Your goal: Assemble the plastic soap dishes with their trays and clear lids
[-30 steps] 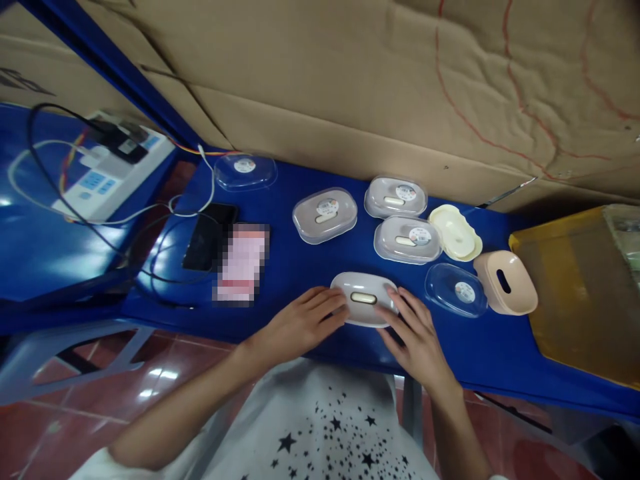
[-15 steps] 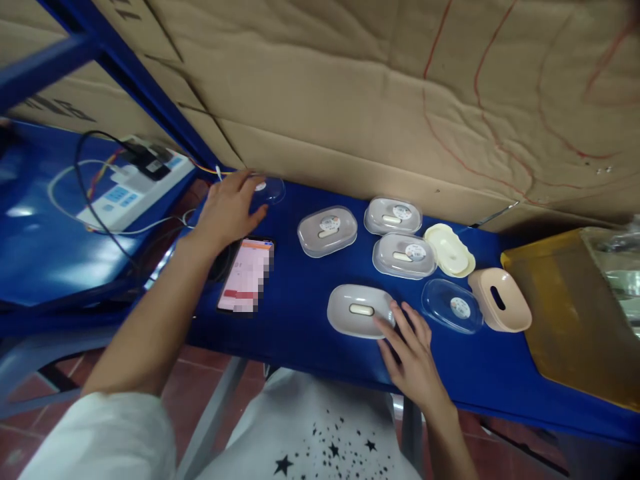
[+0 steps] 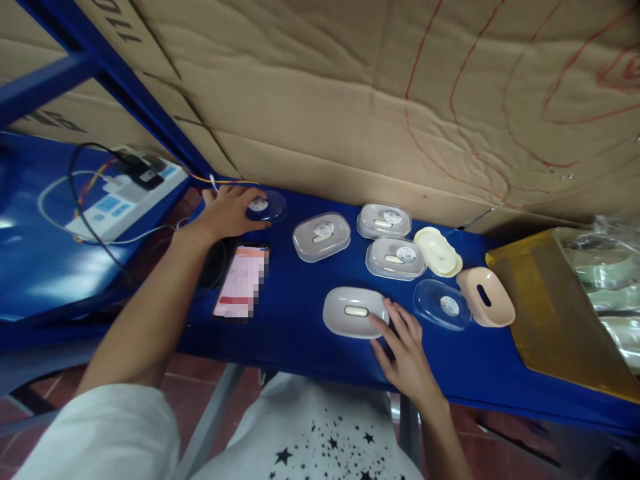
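Observation:
My left hand (image 3: 231,212) reaches to the back of the blue table, its fingers and thumb curved round the left end of a clear plastic lid (image 3: 274,207) with a round sticker. That lid lies flat. In front of me a grey soap dish (image 3: 340,323) sits uncovered, a white slotted insert in its middle. My right hand (image 3: 403,350) grips the dish's right end, fingertips on the rim and inside. Behind it stand lidded grey soap dishes: one (image 3: 310,240) to the left, another (image 3: 377,261) to the right and a third (image 3: 370,220) at the back.
Right of the dishes lie a cream dish part (image 3: 440,252), another clear lid (image 3: 433,303) and a peach soap dish (image 3: 497,308). A cardboard box (image 3: 555,313) with wrapped items stands at far right. A phone (image 3: 243,280) and a power strip (image 3: 113,207) are on the left.
My left hand has lowered and closed round the end of the back clear lid. My right hand stays at the soap dish's right end. The view has shifted slightly.

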`<state>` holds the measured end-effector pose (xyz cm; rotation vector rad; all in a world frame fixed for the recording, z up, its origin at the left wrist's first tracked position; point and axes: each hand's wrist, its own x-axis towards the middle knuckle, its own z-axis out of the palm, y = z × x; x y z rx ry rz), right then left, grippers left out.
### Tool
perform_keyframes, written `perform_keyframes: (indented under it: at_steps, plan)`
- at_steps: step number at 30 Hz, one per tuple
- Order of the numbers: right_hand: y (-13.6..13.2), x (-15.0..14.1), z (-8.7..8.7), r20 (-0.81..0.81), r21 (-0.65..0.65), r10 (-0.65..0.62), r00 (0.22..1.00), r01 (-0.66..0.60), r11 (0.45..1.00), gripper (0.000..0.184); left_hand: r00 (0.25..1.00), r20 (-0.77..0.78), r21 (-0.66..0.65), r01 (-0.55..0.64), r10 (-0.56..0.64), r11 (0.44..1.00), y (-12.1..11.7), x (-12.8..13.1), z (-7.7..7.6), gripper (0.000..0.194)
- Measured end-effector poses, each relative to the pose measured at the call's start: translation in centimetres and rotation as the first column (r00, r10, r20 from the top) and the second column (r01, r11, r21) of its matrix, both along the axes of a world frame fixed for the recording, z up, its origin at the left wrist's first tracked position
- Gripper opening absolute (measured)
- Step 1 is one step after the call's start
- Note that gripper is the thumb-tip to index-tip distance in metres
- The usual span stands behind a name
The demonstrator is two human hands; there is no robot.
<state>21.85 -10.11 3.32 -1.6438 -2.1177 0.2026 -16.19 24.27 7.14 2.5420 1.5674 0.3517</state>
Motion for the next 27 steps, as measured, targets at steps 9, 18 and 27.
perform_keyframes:
  at_steps: [9,18,27]
  plan:
    - [-0.1,-0.1,0.0,-0.021,-0.01,-0.032,0.999,0.032,0.999,0.067,0.987,0.134,0.042,-0.098,0.091,0.994,-3.1,2.3,3.2,0.061]
    - [-0.8,0.6,-0.6,-0.117,0.105,-0.04,0.992,0.052,0.993,0.088,0.835,0.17,0.132,0.507,-0.523,0.852,-21.8,14.1,1.7,0.048]
    - [-0.2,0.2,0.0,-0.06,0.057,0.034,0.998,-0.031,0.998,0.077,0.802,0.195,0.127,0.55,-0.565,0.825,-22.5,14.6,-1.8,0.051]
